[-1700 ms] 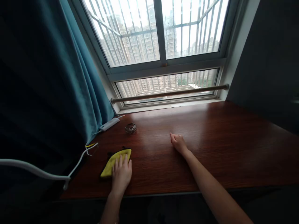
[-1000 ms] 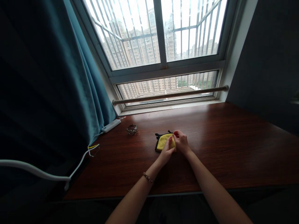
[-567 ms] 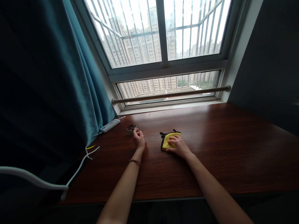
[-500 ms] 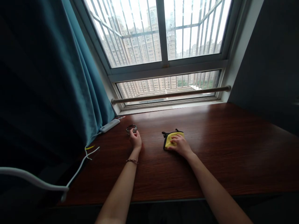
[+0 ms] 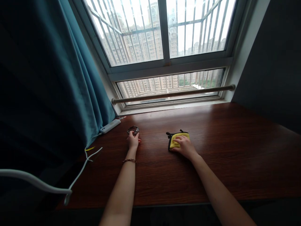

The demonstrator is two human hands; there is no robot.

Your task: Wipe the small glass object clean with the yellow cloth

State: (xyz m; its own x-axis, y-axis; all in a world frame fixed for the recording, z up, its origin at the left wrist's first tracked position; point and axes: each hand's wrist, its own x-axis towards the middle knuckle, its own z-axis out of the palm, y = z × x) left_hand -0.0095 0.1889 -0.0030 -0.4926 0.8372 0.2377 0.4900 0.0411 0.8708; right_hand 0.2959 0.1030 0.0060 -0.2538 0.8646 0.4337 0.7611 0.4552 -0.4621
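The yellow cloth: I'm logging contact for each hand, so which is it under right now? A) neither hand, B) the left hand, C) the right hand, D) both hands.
C: the right hand lies flat on the yellow cloth on the wooden table, while the left hand is apart from it, its fingers at the small glass dish.

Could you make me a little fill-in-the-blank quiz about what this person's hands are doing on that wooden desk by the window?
1. The right hand rests on a folded cloth whose main colour is ____.
2. The left hand touches a small glass dish, and its wrist wears a ____.
3. The curtain hangs on the ____ side of the desk.

Missing words: yellow; bracelet; left
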